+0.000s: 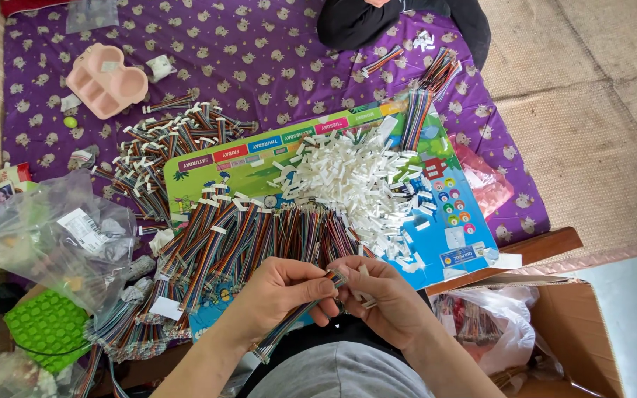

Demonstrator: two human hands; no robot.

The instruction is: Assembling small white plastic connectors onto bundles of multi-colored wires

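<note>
My left hand (283, 295) grips one multicoloured ribbon cable (289, 324) that runs down and left from its fingers. My right hand (381, 298) pinches the cable's upper end, with a small white connector (366, 301) under its fingers. Just beyond both hands lies a row of similar ribbon cables (259, 239) on a colourful printed board (451, 221). A heap of white connectors (355, 180) sits on that board, further away.
More cable bundles (160, 144) lie on the purple patterned cloth (274, 59). A pink sectioned tray (105, 79) is at far left, clear plastic bags (53, 236) at left, a green studded mat (46, 328) below them, a cardboard box (569, 332) at right. Another person's dark sleeve (363, 22) is at top.
</note>
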